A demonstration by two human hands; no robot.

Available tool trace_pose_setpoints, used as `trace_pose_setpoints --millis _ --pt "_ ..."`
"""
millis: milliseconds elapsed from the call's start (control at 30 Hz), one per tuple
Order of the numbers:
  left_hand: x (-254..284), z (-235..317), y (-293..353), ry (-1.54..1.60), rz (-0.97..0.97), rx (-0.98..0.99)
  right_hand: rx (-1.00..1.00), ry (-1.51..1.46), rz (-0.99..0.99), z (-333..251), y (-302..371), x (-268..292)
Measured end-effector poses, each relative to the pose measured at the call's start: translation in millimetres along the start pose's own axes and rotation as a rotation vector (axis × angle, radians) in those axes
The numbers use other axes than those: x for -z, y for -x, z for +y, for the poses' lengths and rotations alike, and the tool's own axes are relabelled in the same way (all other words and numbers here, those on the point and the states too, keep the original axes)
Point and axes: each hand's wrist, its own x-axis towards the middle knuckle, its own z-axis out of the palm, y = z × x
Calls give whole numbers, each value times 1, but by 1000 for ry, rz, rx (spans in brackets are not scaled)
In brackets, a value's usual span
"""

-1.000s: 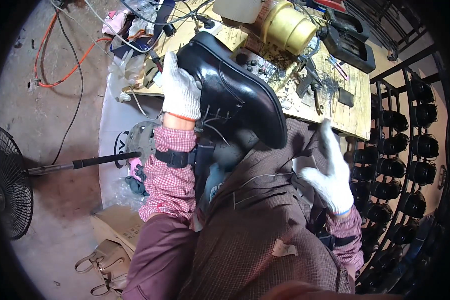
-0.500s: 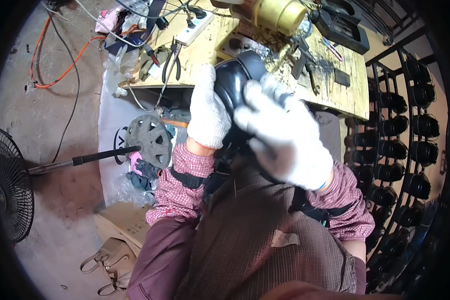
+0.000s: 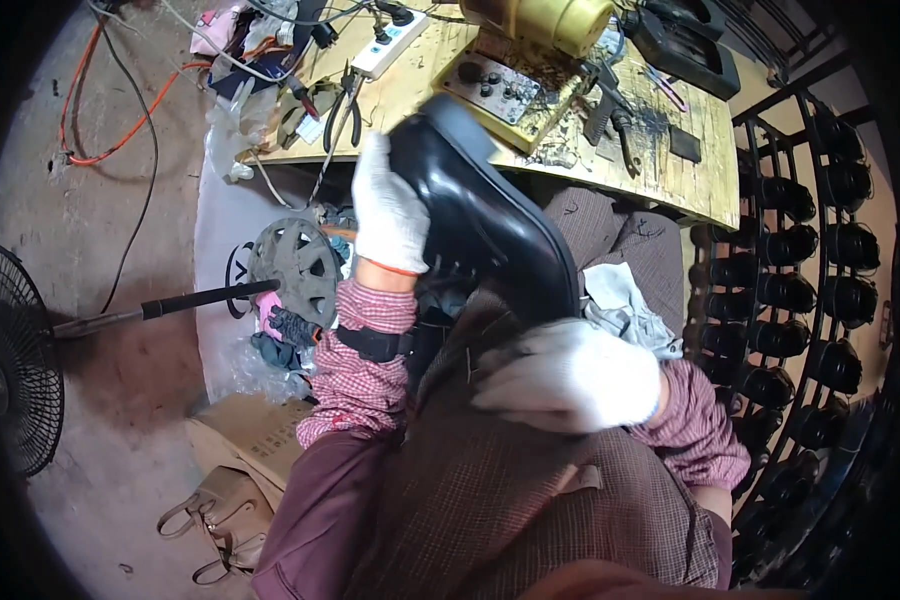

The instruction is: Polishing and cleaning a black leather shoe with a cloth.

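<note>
Head view shows the black shoe held up over the person's lap, in front of the bench, heel end high and toe end low. The left hand in a white glove is clamped on the heel part. Half a second ago the right hand lay over the top of the shoe; now it is lower, at the toe, its gloved fingers curled together against the tip. The shoe is also turned, so its long side shows again. I judge the hand wipes or rubs along the leather. A cloth lies just beside the toe, and a rack of dark shoes stands to the right.
</note>
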Motion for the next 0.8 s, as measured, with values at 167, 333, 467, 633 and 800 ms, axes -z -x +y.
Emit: trace_pose_setpoints --millis 167,333,467,633,800 --pt "13 21 4 16 200 128 -559 -147 668 13 56 -18" --pt "-13 4 47 26 -178 265 -589 -662 712 21 49 -4" --pt "-20 -8 84 -359 -491 351 -681 -558 920 32 34 48" --pt "-9 -42 83 -488 -458 327 -575 807 645 18 7 57" --pt "-11 -29 104 -876 -547 63 -611 903 333 28 -3 108"
